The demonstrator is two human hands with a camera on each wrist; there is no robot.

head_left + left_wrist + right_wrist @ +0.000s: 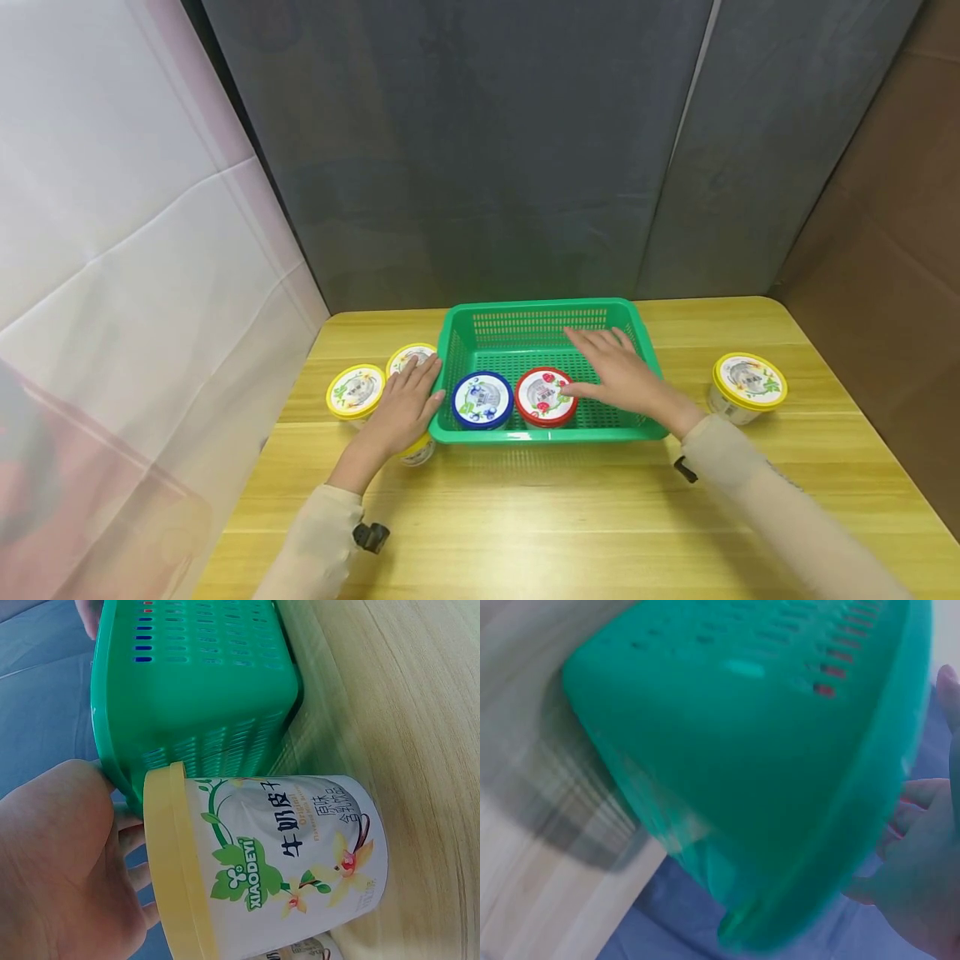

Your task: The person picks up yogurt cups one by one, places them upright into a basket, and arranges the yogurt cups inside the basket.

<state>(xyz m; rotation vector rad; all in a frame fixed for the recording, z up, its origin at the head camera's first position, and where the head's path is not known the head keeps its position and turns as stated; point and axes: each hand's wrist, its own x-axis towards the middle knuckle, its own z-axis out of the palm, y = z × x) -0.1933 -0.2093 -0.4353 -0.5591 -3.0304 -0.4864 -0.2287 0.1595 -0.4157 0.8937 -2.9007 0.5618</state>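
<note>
A green plastic basket [540,436] holds a blue-lidded tub [482,402] and a red-lidded tub [538,400] side by side. My left hand [400,410] lies with straight fingers above the yellow-lidded tubs left of the basket, its fingertips by the basket's left rim. One yellow-lidded tub [277,862], printed with flowers, stands against that hand in the left wrist view; whether the palm presses its lid I cannot tell. Over the basket's right part, my right hand [626,379] is spread and grips nothing, its thumb over the red lid. The basket is blurred in the right wrist view.
Left of the basket are more yellow-lidded tubs, one at the far left [356,390] and one behind my left fingers [408,354]. Another yellow-lidded tub [748,383] stands at the right, near my right forearm. Behind the wooden table [540,517] hangs a dark grey cloth [465,167].
</note>
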